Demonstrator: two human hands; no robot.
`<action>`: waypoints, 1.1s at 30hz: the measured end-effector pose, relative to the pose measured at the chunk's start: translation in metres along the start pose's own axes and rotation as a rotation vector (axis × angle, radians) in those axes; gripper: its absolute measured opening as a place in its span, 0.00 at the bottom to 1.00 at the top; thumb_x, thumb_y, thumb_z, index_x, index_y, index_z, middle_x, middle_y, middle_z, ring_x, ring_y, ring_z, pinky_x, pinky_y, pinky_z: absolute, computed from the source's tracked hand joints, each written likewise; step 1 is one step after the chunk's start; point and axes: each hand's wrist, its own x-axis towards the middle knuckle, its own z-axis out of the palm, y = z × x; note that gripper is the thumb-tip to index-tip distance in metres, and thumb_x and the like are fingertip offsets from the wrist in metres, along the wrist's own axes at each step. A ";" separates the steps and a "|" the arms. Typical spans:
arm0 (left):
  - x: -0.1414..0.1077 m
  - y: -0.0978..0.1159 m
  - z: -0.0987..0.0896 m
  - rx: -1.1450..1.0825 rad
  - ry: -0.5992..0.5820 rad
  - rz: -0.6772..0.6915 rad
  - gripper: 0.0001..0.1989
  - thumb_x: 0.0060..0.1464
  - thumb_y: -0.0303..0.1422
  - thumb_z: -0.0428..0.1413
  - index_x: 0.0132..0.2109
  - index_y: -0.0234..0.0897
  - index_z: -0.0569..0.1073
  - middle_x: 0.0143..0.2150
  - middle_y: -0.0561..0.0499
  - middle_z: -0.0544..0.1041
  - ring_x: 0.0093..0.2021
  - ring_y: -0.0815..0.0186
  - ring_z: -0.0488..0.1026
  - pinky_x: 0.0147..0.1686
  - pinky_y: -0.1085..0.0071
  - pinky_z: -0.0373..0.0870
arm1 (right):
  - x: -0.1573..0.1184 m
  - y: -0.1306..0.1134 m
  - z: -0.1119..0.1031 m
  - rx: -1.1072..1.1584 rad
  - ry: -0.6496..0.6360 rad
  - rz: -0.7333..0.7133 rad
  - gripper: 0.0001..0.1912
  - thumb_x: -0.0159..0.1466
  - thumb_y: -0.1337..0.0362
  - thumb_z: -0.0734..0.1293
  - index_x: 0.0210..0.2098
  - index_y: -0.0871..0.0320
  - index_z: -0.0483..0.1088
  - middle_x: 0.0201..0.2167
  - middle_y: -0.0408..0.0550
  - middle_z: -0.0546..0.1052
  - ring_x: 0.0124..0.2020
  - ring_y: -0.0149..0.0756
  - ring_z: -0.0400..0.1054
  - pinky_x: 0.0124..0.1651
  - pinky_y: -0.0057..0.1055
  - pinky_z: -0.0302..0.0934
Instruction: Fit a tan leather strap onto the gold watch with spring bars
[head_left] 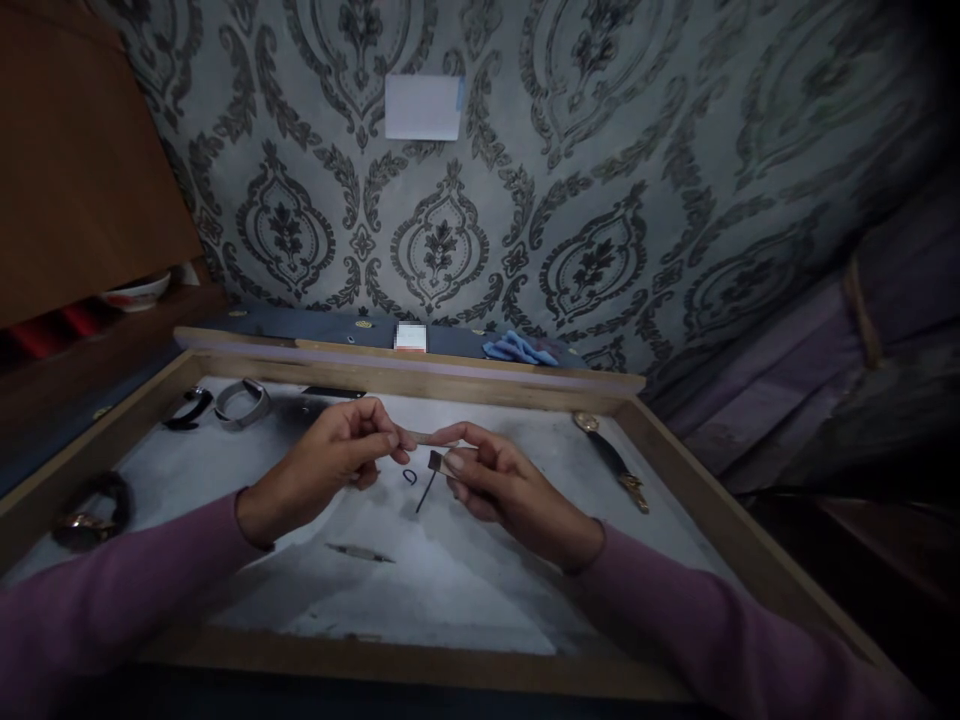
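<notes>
Both hands meet above the white floor of a wooden tray. My left hand [334,458] is closed, its thumb and fingers pinching one end of a thin, light-coloured watch strap [424,438]. My right hand [499,478] grips the strap's other part between thumb and fingers, and a dark, flat end piece [435,460] sticks out by its thumb. Just below lie a thin dark rod [425,493] and a small dark loop [409,477]. Nearer me rests a slim metal spring bar tool [360,552] with pointed ends.
The tray's wooden rim [420,655] surrounds the work. Watches lie inside: a dark one [86,515] and a grey-banded one [244,403] at left, a gold-and-black one [611,455] at right. Behind the rim sit a small white box [410,337] and a blue cloth [520,348].
</notes>
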 end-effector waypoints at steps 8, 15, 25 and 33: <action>0.002 -0.003 -0.001 -0.001 -0.024 -0.028 0.12 0.50 0.37 0.60 0.31 0.35 0.66 0.26 0.54 0.72 0.21 0.76 0.59 0.19 0.79 0.53 | 0.002 -0.001 -0.001 0.212 0.021 0.078 0.17 0.55 0.59 0.75 0.36 0.60 0.67 0.18 0.35 0.67 0.13 0.17 0.45 0.16 0.19 0.32; 0.003 -0.003 0.001 0.055 -0.071 -0.058 0.12 0.48 0.37 0.61 0.31 0.34 0.67 0.24 0.56 0.70 0.19 0.77 0.57 0.18 0.79 0.51 | 0.002 -0.002 -0.004 0.322 0.023 0.094 0.16 0.54 0.64 0.75 0.36 0.60 0.67 0.18 0.36 0.68 0.14 0.16 0.45 0.17 0.18 0.33; 0.001 -0.005 0.003 0.082 -0.092 -0.085 0.12 0.44 0.35 0.62 0.34 0.34 0.70 0.25 0.55 0.72 0.22 0.74 0.63 0.19 0.79 0.52 | 0.002 0.000 -0.004 0.253 0.034 0.071 0.16 0.55 0.61 0.74 0.36 0.59 0.66 0.18 0.35 0.68 0.14 0.17 0.45 0.18 0.19 0.33; 0.000 -0.009 0.008 0.030 -0.149 -0.087 0.10 0.44 0.33 0.62 0.32 0.33 0.71 0.23 0.54 0.73 0.22 0.73 0.65 0.19 0.78 0.56 | 0.002 0.000 -0.001 0.141 0.039 0.031 0.18 0.56 0.58 0.73 0.39 0.61 0.68 0.17 0.35 0.67 0.13 0.18 0.46 0.16 0.21 0.33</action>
